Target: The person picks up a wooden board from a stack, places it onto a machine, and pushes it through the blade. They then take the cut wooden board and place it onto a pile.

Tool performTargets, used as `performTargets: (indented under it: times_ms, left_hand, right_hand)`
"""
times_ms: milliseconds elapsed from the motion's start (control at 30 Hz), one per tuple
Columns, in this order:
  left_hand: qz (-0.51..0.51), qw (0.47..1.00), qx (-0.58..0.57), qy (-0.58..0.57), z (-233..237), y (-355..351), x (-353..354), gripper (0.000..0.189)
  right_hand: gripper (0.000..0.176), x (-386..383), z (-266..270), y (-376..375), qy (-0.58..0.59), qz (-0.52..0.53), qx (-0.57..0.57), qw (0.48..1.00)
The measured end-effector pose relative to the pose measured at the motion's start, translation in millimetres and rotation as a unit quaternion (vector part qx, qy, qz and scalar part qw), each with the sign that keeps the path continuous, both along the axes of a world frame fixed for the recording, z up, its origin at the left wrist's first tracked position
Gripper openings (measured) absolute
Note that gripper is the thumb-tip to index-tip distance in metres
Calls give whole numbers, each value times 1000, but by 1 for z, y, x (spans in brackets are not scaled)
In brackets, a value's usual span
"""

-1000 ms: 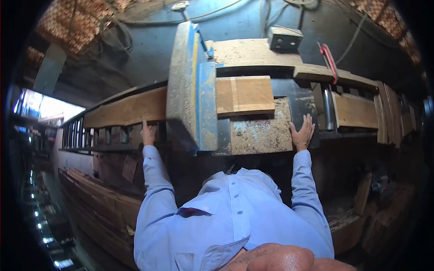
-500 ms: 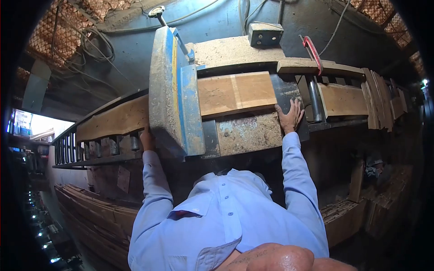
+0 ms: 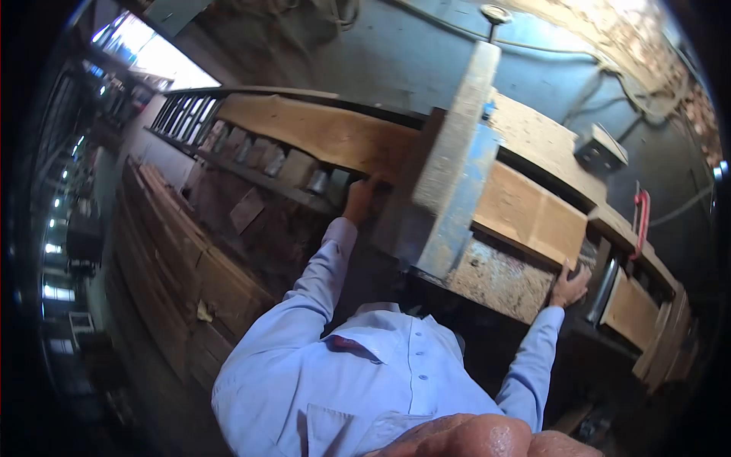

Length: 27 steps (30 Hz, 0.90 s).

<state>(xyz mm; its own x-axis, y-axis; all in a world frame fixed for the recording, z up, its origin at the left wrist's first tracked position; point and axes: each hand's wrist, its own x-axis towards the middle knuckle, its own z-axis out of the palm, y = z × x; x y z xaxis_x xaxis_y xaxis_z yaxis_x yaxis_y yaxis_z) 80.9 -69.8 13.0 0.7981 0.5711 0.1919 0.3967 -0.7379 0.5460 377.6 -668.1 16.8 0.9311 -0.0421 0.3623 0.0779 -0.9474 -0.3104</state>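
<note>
A long, pale wooden plank (image 3: 320, 133) lies flat on the rollers (image 3: 320, 181), running under the dusty blue machine housing (image 3: 449, 175).

The housing (image 3: 449, 190) stood hard against the left hand (image 3: 358, 199) on its right, barring any pass along the plank (image 3: 304, 133) there; leftward the plank's top lay open. Rollers (image 3: 320, 183) crowded just beneath that grip. Beside the right hand (image 3: 569, 286), a steel roller (image 3: 605, 293) and a red clamp (image 3: 640, 221) closed the outer side; toward the body the way was free.
</note>
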Motion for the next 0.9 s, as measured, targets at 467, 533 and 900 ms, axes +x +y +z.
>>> performTargets:
  times_ms: [467,533,900]
  left_hand:
    - [296,807,-435,-269,25,52,-16,68]
    - [326,796,-421,-286,18,54,-14,75]
    - [302,779,-476,-274,16,61,-13,55]
  right_hand:
    - [81,1,-7,-3,48,-21,31,998]
    - [82,0,-4,-3,47,-15,34,998]
    - [80,-1,-4,-3,44,-19,23,999]
